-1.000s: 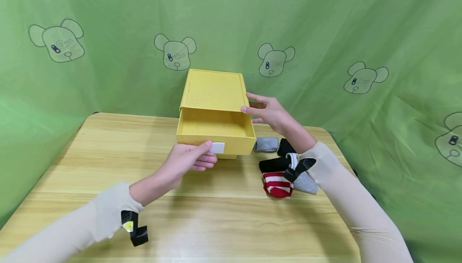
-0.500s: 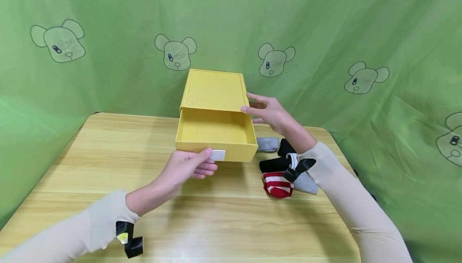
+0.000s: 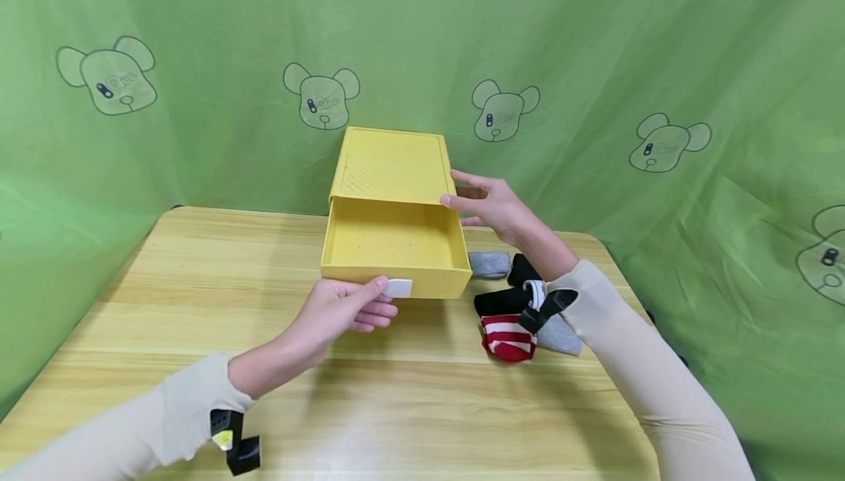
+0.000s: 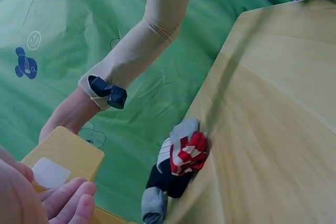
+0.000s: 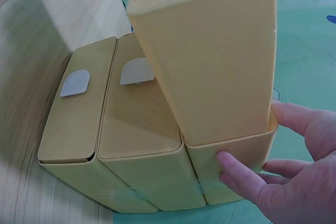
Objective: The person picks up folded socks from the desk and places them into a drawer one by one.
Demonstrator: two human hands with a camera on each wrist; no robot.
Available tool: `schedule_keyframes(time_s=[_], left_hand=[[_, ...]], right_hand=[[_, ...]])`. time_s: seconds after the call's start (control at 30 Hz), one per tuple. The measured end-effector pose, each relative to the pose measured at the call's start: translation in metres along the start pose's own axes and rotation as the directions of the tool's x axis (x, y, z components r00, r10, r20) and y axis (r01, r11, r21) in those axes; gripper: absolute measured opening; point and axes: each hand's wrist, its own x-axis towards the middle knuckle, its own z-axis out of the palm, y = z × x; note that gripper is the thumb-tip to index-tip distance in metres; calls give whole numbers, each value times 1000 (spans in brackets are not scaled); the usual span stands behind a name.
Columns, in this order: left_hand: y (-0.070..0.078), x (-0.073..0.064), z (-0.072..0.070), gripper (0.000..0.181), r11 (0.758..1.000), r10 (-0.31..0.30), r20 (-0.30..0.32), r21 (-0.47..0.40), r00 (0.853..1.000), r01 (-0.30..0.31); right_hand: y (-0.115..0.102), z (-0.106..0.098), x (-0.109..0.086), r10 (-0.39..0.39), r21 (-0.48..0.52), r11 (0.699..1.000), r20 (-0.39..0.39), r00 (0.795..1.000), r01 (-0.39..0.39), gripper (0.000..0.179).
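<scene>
A yellow drawer cabinet [image 3: 396, 162] stands at the back of the table with its top drawer [image 3: 389, 284] pulled out toward me; the inside of the drawer is bare. My left hand [image 3: 343, 305] pinches the white drawer handle [image 3: 399, 288] between thumb and fingers. Against the cabinet's right side rests my right hand [image 3: 491, 210], thumb at the upper front edge and fingers spread along the side. In the right wrist view, two lower drawers [image 5: 142, 114] are closed, each with a white tab.
Several folded socks lie right of the cabinet, below my right forearm: a red-and-white striped sock [image 3: 508, 336], a black sock [image 3: 502, 301] and grey socks [image 3: 490, 265] among them. A green printed curtain [image 3: 409, 41] hangs behind the wooden table [image 3: 396, 400].
The top drawer has slid farther out toward me, drawn by my left hand on its handle. My right hand has kept its place on the cabinet; the socks have not moved.
</scene>
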Motion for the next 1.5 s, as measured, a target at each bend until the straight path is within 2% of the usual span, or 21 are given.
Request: schedule_keyframes(time_s=[0.1,0.2,0.33,0.43,0.5,0.57,0.63,0.7,0.77,0.8,0.87,0.9,1.0,1.07,1.13,1.27,1.33,1.43,1.5], left_hand=[[2,-3,-4,45,999,21,25,47,999,-22],[8,-7,-10,44,989,46,71,138,996,-56],[24,-13,-19,41,949,74,132,297,988,-111],[42,-15,-26,36,913,119,139,373,983,-163],[56,-13,-33,32,896,180,110,392,977,-209],[69,-7,-41,27,884,258,50,391,965,-257],[82,4,-51,26,867,344,-31,394,938,-305],[91,19,-62,25,850,407,-119,413,906,-328],[97,35,-72,28,840,430,-179,438,885,-320],[99,43,-76,29,839,428,-199,449,881,-306],[100,58,-84,33,845,401,-215,461,890,-269],[101,64,-88,36,852,376,-214,462,901,-246],[100,80,-97,44,892,280,-181,412,943,-186],[100,88,-102,49,915,216,-144,376,966,-148],[100,95,-106,54,934,160,-98,338,982,-118],[99,104,-112,62,948,80,-22,312,997,-69],[98,108,-114,64,953,55,2,298,998,-53],[96,113,-114,65,962,28,26,273,999,-34],[94,117,-113,64,970,15,29,244,999,-21]], right_hand=[[0,0,0,0,5,1000,3,1000,0,72],[0,1,1,0,11,1000,6,1000,0,72],[-1,0,1,-4,6,1000,4,1000,4,72],[-1,-1,1,-2,-14,1000,4,1000,2,73],[-2,-1,2,0,-29,1000,5,1000,0,73],[-3,-3,2,0,-52,999,5,1000,0,73],[-4,-4,2,-7,-80,997,7,1000,8,74],[-6,-6,1,-19,-125,992,12,1000,20,73],[-8,-8,-1,-32,-179,983,20,999,35,73],[-9,-9,-1,-37,-203,978,24,999,42,72],[-10,-13,-3,-50,-250,967,27,998,55,71],[-9,-15,-4,-56,-271,961,25,998,61,70],[-5,-23,-5,-91,-333,938,22,996,94,65],[2,-28,-5,-131,-393,909,41,991,137,60],[11,-35,-4,-170,-464,865,84,982,189,56],[34,-45,1,-202,-603,748,191,961,277,54],[45,-48,4,-192,-647,703,227,955,295,54],[63,-52,10,-169,-681,669,251,953,298,54],[75,-54,14,-144,-696,656,265,953,293,54]])
